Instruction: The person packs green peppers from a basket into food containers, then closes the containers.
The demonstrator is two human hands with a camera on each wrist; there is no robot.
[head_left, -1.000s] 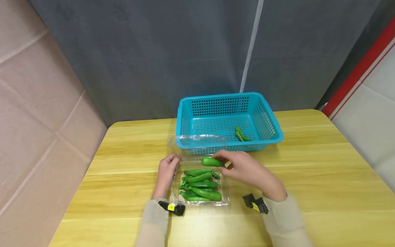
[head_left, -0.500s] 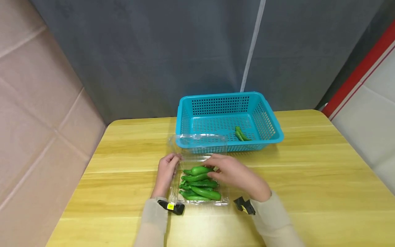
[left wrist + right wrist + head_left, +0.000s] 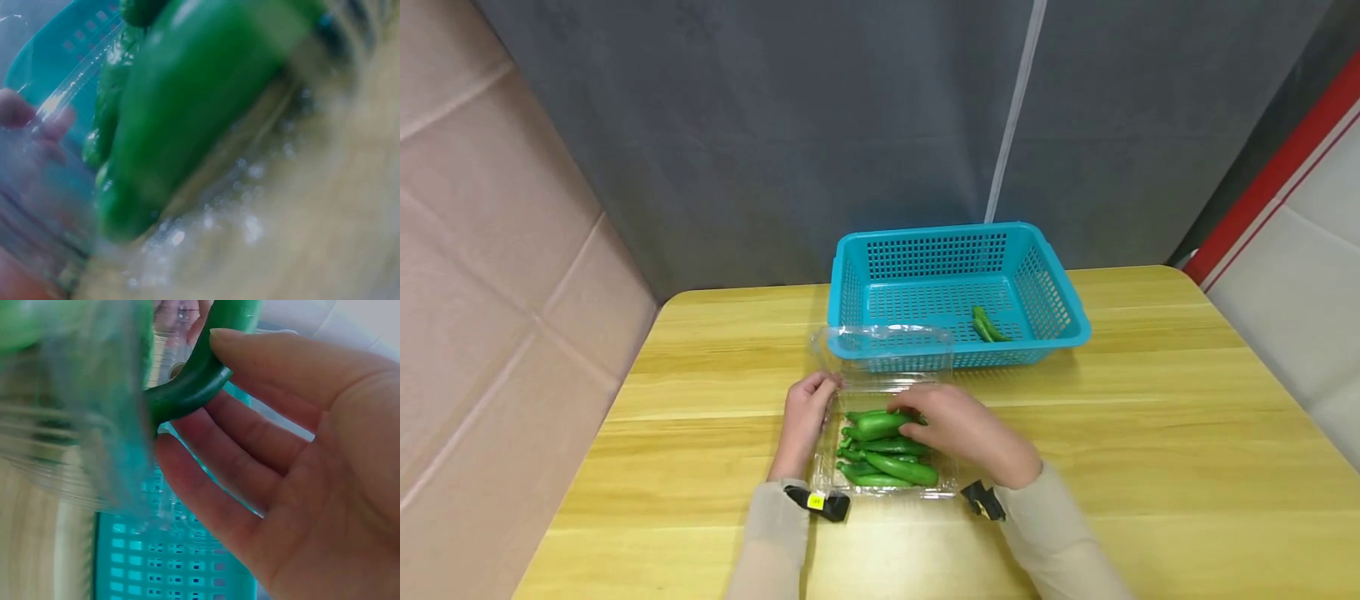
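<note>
A clear plastic clamshell box [image 3: 951, 482] lies with its lid [image 3: 850, 367] folded back against the blue basket. Several green peppers [image 3: 902, 469] fill its tray, lying mostly sideways. At the box's left back corner, my left hand [image 3: 803, 421] pinches the rim near the hinge. My right hand [image 3: 958, 429] reaches in over the right side and holds one green pepper [image 3: 197, 378] between thumb and fingers, low over the others. In the left wrist view a blurred green pepper [image 3: 181, 100] fills the middle, seen through the box wall.
Behind the box stands a blue perforated basket [image 3: 936, 227], overlapped at its front left by the lid. A few green peppers [image 3: 988, 327] lie in its front right part. The wooden table [image 3: 1150, 417] extends on both sides; a grey curtain [image 3: 812, 142] hangs behind.
My right hand has brought the pepper down and left from above the box's back right into the tray, then slightly toward me. My left hand stays at the rim.
</note>
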